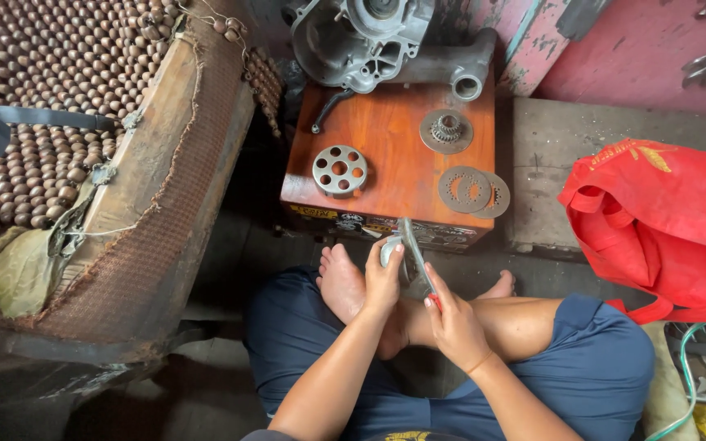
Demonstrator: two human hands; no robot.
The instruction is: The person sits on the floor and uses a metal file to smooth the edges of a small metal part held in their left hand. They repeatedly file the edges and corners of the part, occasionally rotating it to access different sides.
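the left hand (382,278) grips a small round metal part (390,250). the right hand (453,320) grips a metal tool (413,253) touching it, near the wooden box (394,163).

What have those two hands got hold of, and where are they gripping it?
The left hand wraps a small round grey metal part. The right hand grips a slim metal tool by its lower, red-tipped end.

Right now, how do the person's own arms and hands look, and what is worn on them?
Both forearms are bare, with no sleeves in view. The left hand has no glove or ring that I can see. The right hand is also ungloved, and a thin orange band goes around its wrist. No watch shows. The legs below wear dark blue shorts.
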